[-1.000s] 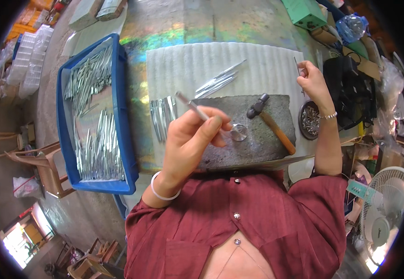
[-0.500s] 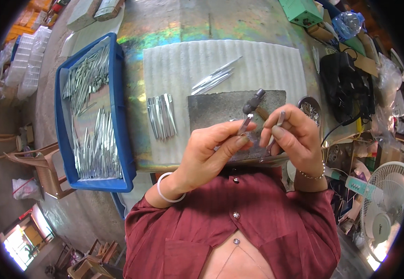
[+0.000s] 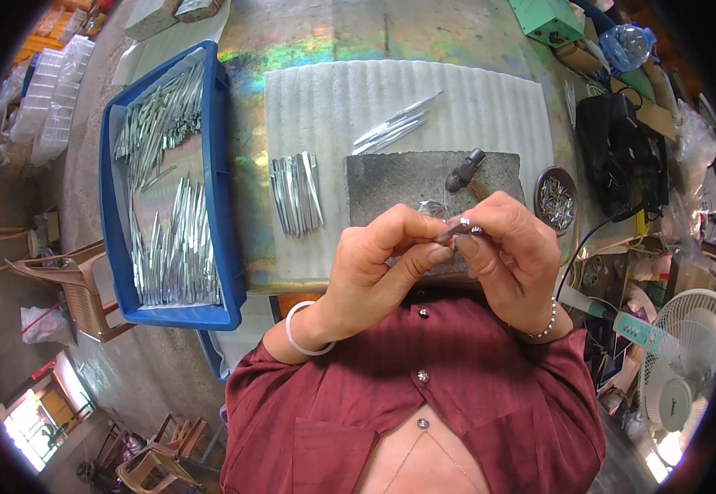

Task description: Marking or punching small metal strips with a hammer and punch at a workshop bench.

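Note:
My left hand pinches a slim silvery metal strip between thumb and fingers, just above the near edge of a dark slab. Against its end, the fingertips of my right hand are pressed together on a small shiny metal piece, mostly hidden by the fingers. The two hands almost touch. On the slab behind them lies a hammer, its wooden handle partly covered by my right hand. A small clear plastic scrap shows beside my left fingers.
A white foam sheet carries a row of metal strips and several loose ones. At left stands a blue tray full of strips. To the right are a dark bowl of small metal parts, a black bag and a fan.
My hands have come together, bringing the right hand's piece against the strip's end. The right hand has moved left; the strip in my left hand has tilted flatter.

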